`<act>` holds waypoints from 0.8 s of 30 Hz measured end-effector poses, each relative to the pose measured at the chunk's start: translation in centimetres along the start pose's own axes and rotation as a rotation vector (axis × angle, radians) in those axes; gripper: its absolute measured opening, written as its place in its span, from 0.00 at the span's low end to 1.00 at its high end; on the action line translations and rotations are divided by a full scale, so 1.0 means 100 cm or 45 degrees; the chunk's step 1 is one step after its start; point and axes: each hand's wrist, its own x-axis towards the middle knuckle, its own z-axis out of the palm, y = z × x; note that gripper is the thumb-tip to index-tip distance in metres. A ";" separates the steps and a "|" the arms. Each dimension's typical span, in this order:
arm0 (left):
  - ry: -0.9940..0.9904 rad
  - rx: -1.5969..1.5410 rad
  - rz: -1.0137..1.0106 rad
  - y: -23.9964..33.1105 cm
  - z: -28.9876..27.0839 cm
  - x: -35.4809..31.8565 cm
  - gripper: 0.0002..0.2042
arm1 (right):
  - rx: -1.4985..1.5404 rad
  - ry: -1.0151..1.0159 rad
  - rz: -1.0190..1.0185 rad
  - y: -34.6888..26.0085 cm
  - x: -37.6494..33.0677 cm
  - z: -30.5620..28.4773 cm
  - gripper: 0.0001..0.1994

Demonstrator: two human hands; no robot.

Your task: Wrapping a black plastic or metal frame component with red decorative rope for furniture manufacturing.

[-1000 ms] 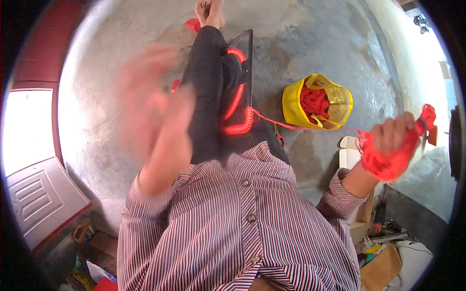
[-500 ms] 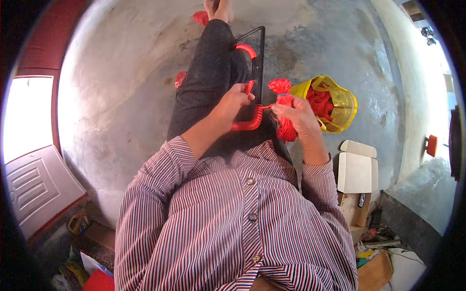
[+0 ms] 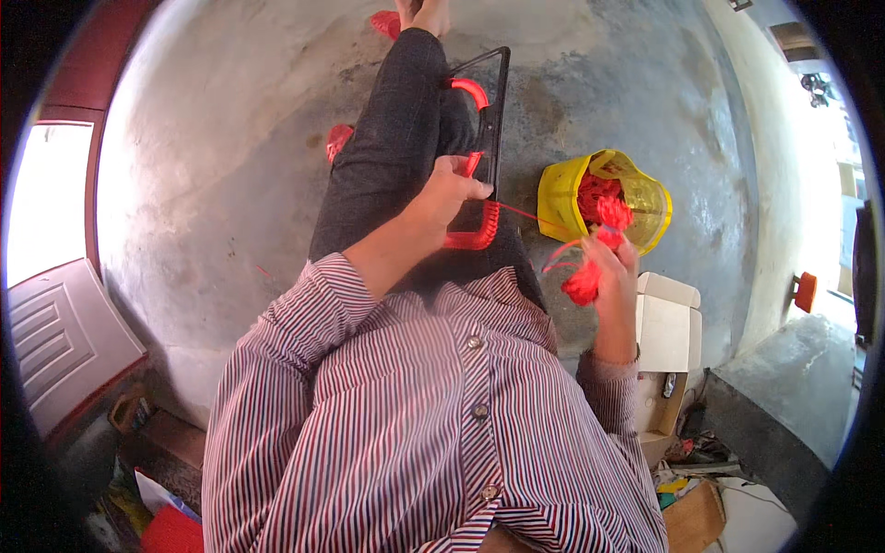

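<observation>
Right hand (image 3: 616, 267) lifted red cord bundle (image 3: 590, 276) off frame (image 3: 489, 138).

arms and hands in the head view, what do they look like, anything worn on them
Both arms wear long sleeves of a button-up shirt striped in dark red, white and blue, with cuffs near the wrists. The left hand and right hand are bare: no gloves show.

1. The black rectangular frame (image 3: 493, 138) lies across my lap, its corners wrapped in red cord.
2. My left hand (image 3: 452, 189) grips its near wrapped edge.
3. A bundle of red cord (image 3: 590, 267) sits bunched in my right hand (image 3: 616, 276), one strand running taut to the frame.
</observation>
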 end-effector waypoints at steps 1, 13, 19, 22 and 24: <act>-0.039 0.016 0.021 0.000 -0.002 -0.003 0.23 | 0.080 0.122 0.058 0.002 0.007 -0.002 0.06; -0.426 0.100 0.677 0.047 0.022 -0.072 0.14 | 0.583 -0.639 0.163 0.016 0.012 0.054 0.21; -0.090 1.083 1.215 0.068 -0.038 -0.032 0.15 | 0.300 -0.516 -0.005 0.002 0.070 0.034 0.15; -0.342 1.783 0.996 0.046 -0.036 -0.027 0.16 | -0.427 -0.482 -0.355 0.003 0.079 0.056 0.16; -0.257 1.660 0.987 0.029 -0.024 -0.023 0.19 | -0.708 -0.602 -0.652 0.010 0.081 0.070 0.16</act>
